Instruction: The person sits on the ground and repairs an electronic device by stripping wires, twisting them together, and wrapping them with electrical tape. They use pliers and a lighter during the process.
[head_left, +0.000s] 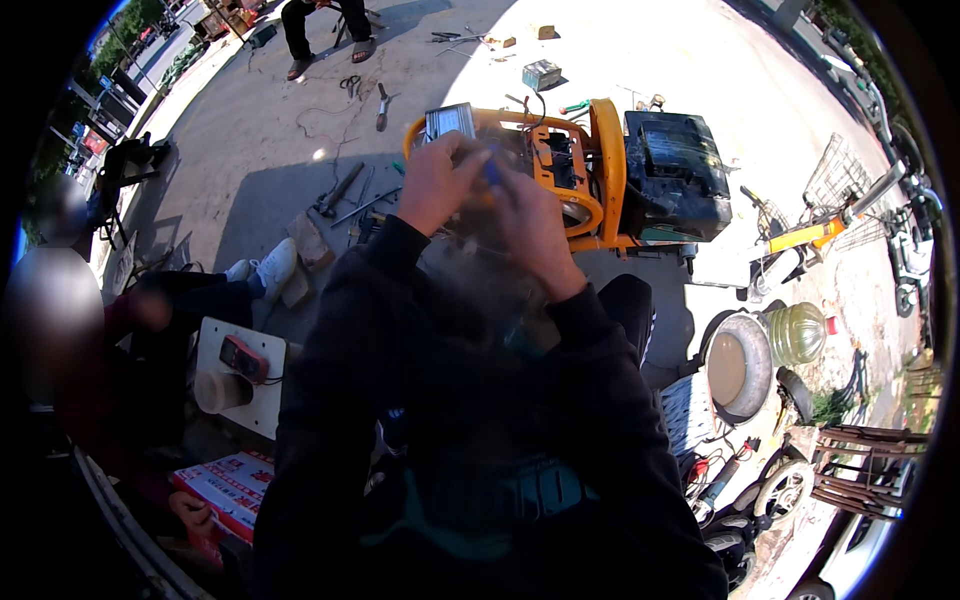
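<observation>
My left hand [438, 186] and my right hand [541, 228] are raised close together in front of my chest, their fingertips nearly meeting. A small blue object [492, 169] shows at the fingers of my right hand; its kind cannot be made out. The left fingers are pinched together, and whatever lies in them is hidden. Just beyond the hands is a yellow tubular vehicle frame [611, 160] with a bracket and wires inside. A grey rectangular panel [450, 119] stands at its left end. To the frame's right is a black scuffed box [679, 176].
Tools, including a hammer [340, 190], lie on the ground to the left. A seated person's white shoe [277, 268] is near them. A small white table [238, 345] holds a red meter [243, 358]. On the right are a basin of murky water [728, 367] and a large plastic bottle [795, 333].
</observation>
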